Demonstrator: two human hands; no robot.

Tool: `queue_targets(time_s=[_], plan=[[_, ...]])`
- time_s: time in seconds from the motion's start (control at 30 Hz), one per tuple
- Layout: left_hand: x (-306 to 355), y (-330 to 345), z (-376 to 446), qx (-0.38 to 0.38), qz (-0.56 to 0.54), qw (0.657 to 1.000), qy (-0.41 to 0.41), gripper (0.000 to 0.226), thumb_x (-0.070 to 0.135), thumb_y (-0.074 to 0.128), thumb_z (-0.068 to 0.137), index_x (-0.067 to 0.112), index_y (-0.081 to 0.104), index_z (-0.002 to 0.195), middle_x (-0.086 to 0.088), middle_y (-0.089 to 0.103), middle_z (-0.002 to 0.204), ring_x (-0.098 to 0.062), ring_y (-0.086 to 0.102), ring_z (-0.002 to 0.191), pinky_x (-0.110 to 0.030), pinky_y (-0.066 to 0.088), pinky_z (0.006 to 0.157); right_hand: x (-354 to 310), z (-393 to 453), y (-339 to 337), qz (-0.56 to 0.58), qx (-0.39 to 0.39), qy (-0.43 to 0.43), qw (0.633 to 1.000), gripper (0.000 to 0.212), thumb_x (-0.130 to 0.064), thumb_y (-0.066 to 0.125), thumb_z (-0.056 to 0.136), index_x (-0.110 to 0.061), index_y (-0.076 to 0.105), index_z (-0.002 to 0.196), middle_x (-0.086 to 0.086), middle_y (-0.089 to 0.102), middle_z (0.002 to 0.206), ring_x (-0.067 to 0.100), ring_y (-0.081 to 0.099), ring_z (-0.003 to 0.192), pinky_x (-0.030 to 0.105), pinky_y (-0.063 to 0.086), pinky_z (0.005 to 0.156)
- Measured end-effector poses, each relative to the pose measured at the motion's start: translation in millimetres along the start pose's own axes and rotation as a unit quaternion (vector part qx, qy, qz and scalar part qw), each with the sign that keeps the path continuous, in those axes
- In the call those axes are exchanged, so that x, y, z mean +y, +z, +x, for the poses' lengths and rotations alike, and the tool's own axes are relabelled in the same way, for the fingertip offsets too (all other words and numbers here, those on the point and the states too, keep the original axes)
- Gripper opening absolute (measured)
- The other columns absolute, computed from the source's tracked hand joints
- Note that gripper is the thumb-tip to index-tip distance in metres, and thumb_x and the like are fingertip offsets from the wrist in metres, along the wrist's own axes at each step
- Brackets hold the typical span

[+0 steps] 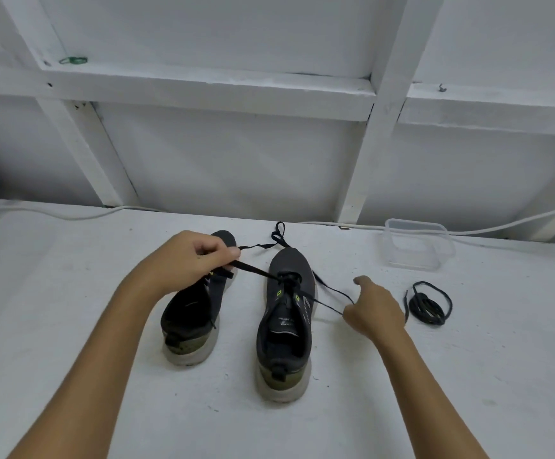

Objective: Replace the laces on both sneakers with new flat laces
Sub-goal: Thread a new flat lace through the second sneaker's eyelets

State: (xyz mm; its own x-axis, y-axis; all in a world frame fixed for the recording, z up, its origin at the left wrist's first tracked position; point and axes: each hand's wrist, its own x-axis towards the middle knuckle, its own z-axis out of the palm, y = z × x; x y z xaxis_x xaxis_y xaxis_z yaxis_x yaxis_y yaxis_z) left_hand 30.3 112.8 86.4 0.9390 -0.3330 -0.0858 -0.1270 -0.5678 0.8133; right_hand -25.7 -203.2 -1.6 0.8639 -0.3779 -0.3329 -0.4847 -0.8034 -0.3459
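Two dark grey sneakers with pale soles stand on a white table, heels toward me: the left sneaker (pixel 191 313) and the right sneaker (pixel 286 323). A flat black lace (pixel 256 271) runs through the right sneaker's upper eyelets. My left hand (pixel 191 256) pinches its left end above the left sneaker's toe. My right hand (pixel 370 309) pinches the lace's right end beside the right sneaker, index finger stretched out. Slack from the lace loops beyond the toes (pixel 279 238). A coiled black round lace (pixel 430 304) lies to the right.
A clear plastic container (pixel 416 245) stands at the back right of the table (pixel 70 293). A white cable (pixel 70 215) runs along the table's far edge under a white framed wall. A dark object shows at the far left edge.
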Motion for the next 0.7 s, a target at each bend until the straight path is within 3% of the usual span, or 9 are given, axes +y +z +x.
queue_targets(time_s=[0.07,0.13,0.23,0.33,0.4,0.47,0.53,0.63,0.7], plan=[[-1,6,0,0.010,0.004,1.000,0.009,0.033,0.056,0.063,0.090,0.028,0.075,0.077,0.008,0.059,0.057,-0.005,0.047,0.055,-0.025,0.039,0.060,-6,-6,0,-0.041,0.041,-0.040,0.998,0.069,-0.028,0.065,0.091,-0.026,0.034,0.152,0.007,0.044,0.145,0.028,0.058,0.114,0.032,0.044,0.072],[3,13,0,0.018,0.005,1.000,0.023,0.034,0.059,0.062,0.089,0.029,0.075,0.077,0.001,0.054,0.057,-0.006,0.045,0.055,-0.020,0.037,0.058,-18,-11,-2,0.037,0.085,-0.136,0.986,0.064,-0.033,0.068,0.092,-0.028,0.042,0.150,0.000,0.045,0.145,0.025,0.056,0.119,0.031,0.047,0.082],[13,19,2,0.014,-0.001,0.998,0.054,0.032,0.057,0.063,0.089,0.030,0.075,0.077,0.004,0.051,0.055,-0.003,0.043,0.050,-0.011,0.037,0.052,-48,-23,-9,0.205,0.031,-0.294,0.933,0.052,-0.039,0.074,0.089,-0.035,0.059,0.138,-0.017,0.059,0.123,0.005,0.058,0.097,0.013,0.041,0.084],[23,21,4,-0.001,0.011,0.997,0.077,0.031,0.056,0.062,0.090,0.031,0.075,0.079,-0.010,0.052,0.062,-0.007,0.042,0.053,-0.016,0.035,0.051,-73,-28,-9,0.193,-0.001,-0.378,0.906,0.031,-0.038,0.073,0.090,-0.039,0.071,0.120,-0.021,0.067,0.105,0.002,0.059,0.083,0.013,0.044,0.078],[24,18,4,-0.005,0.026,0.997,0.077,0.030,0.057,0.062,0.090,0.033,0.075,0.079,-0.007,0.051,0.061,-0.009,0.042,0.053,-0.022,0.037,0.054,-80,-23,-9,0.229,0.014,-0.380,0.896,0.010,-0.027,0.068,0.094,-0.033,0.076,0.097,-0.021,0.069,0.085,0.001,0.061,0.078,0.010,0.043,0.072],[22,12,1,-0.013,0.059,0.997,0.055,0.026,0.056,0.061,0.091,0.037,0.074,0.081,0.005,0.060,0.064,-0.014,0.051,0.056,-0.031,0.046,0.059,-77,-14,-10,0.298,0.044,-0.310,0.902,0.020,-0.021,0.062,0.097,-0.030,0.070,0.081,-0.017,0.070,0.078,-0.001,0.061,0.073,0.012,0.042,0.068],[16,3,-2,-0.032,0.094,0.995,0.029,0.023,0.055,0.058,0.093,0.041,0.073,0.086,0.009,0.069,0.076,-0.019,0.062,0.070,-0.039,0.054,0.071,-67,-1,-13,0.337,0.091,-0.196,0.917,0.024,-0.018,0.056,0.099,-0.025,0.066,0.078,-0.012,0.070,0.076,0.000,0.061,0.073,0.021,0.041,0.069],[9,-2,-7,-0.036,0.099,0.994,0.012,0.021,0.051,0.055,0.095,0.044,0.073,0.087,0.013,0.069,0.079,-0.013,0.065,0.073,-0.039,0.055,0.076,-46,9,-12,0.241,0.116,-0.097,0.959,0.012,-0.021,0.057,0.100,-0.021,0.068,0.104,-0.004,0.069,0.107,0.019,0.065,0.101,0.026,0.040,0.080],[12,2,-8,-0.038,0.097,0.994,0.015,0.020,0.049,0.055,0.096,0.043,0.073,0.087,0.013,0.068,0.078,-0.014,0.064,0.073,-0.040,0.055,0.076,-45,3,-11,0.194,0.112,-0.184,0.957,0.038,-0.025,0.064,0.097,-0.024,0.060,0.134,-0.009,0.057,0.130,0.015,0.064,0.100,0.021,0.039,0.086]])
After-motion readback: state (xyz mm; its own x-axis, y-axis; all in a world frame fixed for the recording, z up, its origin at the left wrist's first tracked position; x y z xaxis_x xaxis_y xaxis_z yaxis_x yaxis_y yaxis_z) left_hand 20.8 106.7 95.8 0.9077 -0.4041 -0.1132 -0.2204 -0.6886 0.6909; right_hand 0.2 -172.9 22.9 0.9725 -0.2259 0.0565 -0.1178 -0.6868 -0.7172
